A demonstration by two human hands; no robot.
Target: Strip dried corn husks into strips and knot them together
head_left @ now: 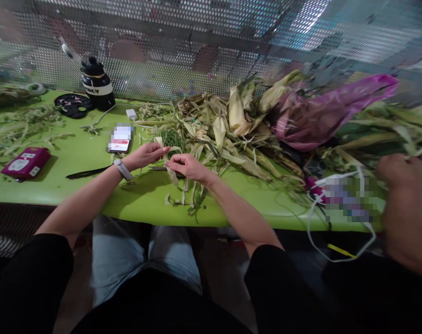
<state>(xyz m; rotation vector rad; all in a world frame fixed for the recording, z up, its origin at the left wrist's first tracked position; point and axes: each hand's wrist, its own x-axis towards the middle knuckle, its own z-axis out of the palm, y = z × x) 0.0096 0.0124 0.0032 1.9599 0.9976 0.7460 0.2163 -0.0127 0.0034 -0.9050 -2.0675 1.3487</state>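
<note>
Both forearms reach forward over the green table (74,153), with the wrists bent inward so the fingertips nearly meet. The left hand (145,155), with one watch (122,170) on its wrist, pinches one pale husk strip (172,175). The right hand (188,166), palm down, pinches the same strip just beside it, and the strip hangs between them. Beyond the right hand lies one heap of husks (231,134). Just beyond the left hand lies one phone (119,138). Well to the right is one other person's hand (400,174).
</note>
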